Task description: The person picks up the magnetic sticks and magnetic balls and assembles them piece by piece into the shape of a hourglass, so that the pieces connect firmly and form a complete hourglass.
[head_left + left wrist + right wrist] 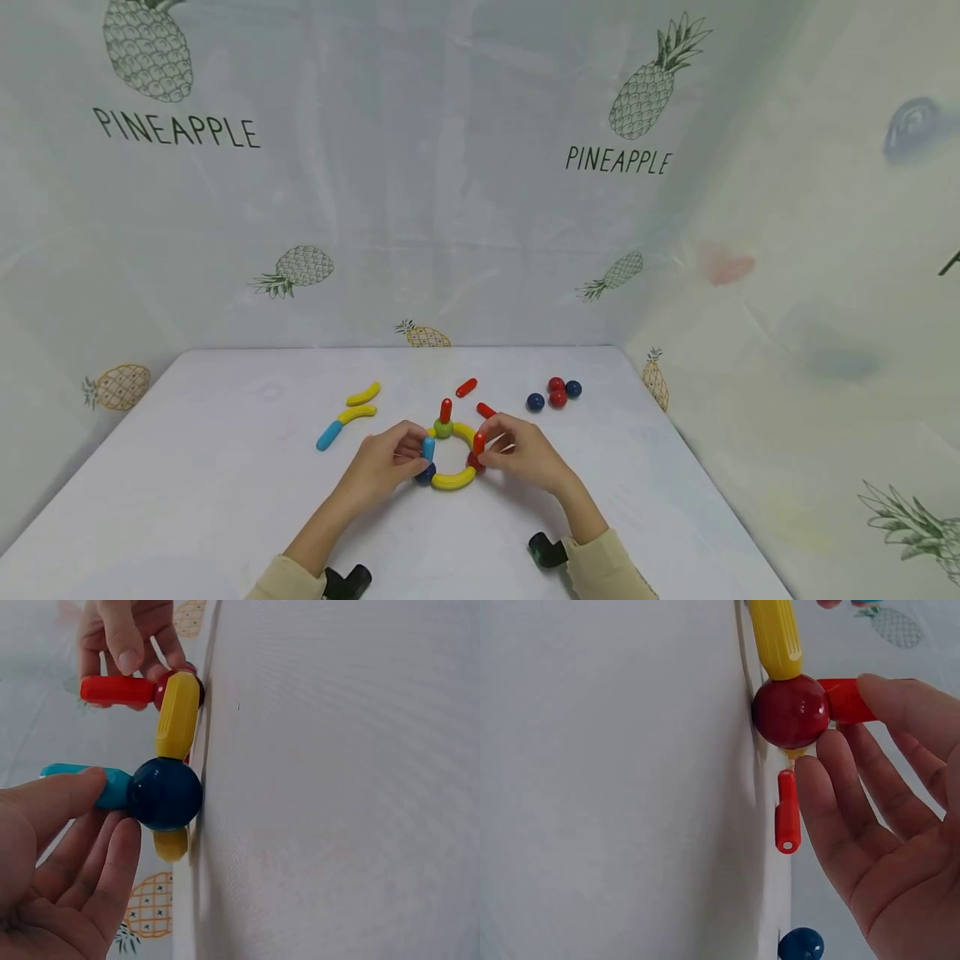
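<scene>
On the white table, curved yellow magnetic sticks [453, 482] and three balls form a ring between my hands. My left hand [386, 461] pinches a light blue stick [428, 448] that stands on the dark blue ball [165, 793] at the ring's near left. At the right side, a red stick [847, 701] rises from the dark red ball [791, 711], and my right hand [522, 454] holds it between thumb and fingers. Another red stick [446, 409] stands upright on the green ball [443, 429] at the back, touched by neither hand.
Two curved yellow sticks [363, 394] and a light blue stick [328, 436] lie at the back left. Loose red sticks [467, 387] lie behind the ring. Red balls [557, 399] and dark blue balls [536, 402] sit at the back right. A pineapple-print curtain [450, 208] hangs behind the table.
</scene>
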